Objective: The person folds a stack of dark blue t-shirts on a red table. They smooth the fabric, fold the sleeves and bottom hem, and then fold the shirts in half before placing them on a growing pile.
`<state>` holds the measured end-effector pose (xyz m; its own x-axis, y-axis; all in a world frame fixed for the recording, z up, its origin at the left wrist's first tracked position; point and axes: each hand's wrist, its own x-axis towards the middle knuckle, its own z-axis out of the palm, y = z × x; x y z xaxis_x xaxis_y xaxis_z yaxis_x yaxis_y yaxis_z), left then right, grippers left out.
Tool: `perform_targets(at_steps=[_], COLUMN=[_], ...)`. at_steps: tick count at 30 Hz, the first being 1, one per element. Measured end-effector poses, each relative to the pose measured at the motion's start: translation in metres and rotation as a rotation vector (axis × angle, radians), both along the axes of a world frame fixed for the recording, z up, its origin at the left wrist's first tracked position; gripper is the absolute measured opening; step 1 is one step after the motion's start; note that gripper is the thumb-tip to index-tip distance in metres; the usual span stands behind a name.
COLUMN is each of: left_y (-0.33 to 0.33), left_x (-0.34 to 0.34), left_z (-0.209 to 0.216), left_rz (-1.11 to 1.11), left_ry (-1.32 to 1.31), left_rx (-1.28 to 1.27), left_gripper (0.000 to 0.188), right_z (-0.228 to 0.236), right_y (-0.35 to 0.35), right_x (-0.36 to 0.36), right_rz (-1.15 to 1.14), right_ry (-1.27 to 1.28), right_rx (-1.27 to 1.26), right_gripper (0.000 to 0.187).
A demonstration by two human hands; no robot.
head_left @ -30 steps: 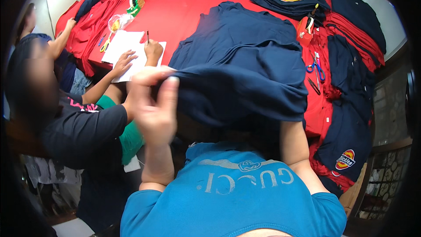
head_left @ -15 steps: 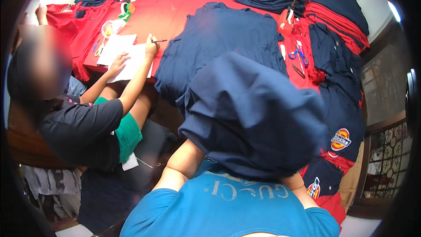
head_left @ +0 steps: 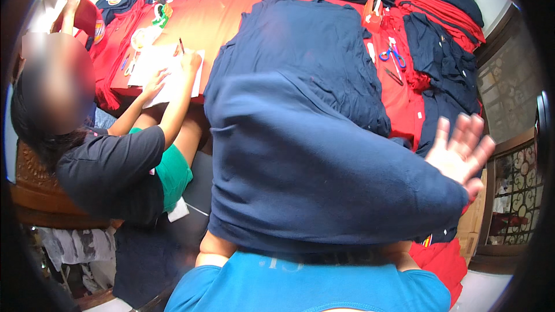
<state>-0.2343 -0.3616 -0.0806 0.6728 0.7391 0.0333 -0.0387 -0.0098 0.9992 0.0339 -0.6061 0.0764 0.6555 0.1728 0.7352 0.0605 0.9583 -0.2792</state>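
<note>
A navy shirt (head_left: pixel 312 179) is spread across both my forearms, which go up inside it from below. My right hand (head_left: pixel 459 153) sticks out past the cloth's end on the right, with its fingers spread and nothing in them. Only a bit of my left forearm (head_left: pixel 218 247) shows under the hem; the cloth hides my left hand. Just beyond lies a flat pile of navy shirts (head_left: pixel 289 37) on the red-covered table (head_left: pixel 214 23).
At left a seated person (head_left: pixel 110 167) holds a pen over white paper (head_left: pixel 173 75). Another hand (head_left: pixel 72 6) lifts red cloth behind. Blue-handled scissors (head_left: pixel 392 58) and a red tape dispenser (head_left: pixel 374 14) lie right of the pile. Folded shirts (head_left: pixel 442 40) line the right edge.
The navy shirt has been stretched out wide and flatter, and my right hand has come out of it on the right. The seated person's pen hand has shifted left.
</note>
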Motion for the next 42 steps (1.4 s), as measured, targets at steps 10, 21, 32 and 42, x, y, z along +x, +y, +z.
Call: perform_targets(at_steps=[10,21,32,42], left_y=[-0.127,-0.016,0.059,0.235], left_x=[0.015,-0.026,-0.029,0.116], left_z=[-0.190,0.011,0.095,0.176], left_rz=[-1.018,-0.286,-0.228,-0.228], left_ry=[0.989,-0.570,-0.684,-0.788], left_rx=[0.503,-0.808,-0.206,-0.189], left_gripper=[0.031,0.041,0.066,0.048], right_z=[-0.371,-0.240,-0.077,0.022], right_y=[-0.029,0.004,0.020,0.227], right_x=[-0.081,-0.026,0.093,0.219], right_rz=[0.798,1.320,0.821,0.976], right_ry=[0.570,0.451,0.007,0.001], right_rx=[-1.762,-0.255,-0.404,-0.370], right_gripper=[0.054,0.076,0.087,0.091])
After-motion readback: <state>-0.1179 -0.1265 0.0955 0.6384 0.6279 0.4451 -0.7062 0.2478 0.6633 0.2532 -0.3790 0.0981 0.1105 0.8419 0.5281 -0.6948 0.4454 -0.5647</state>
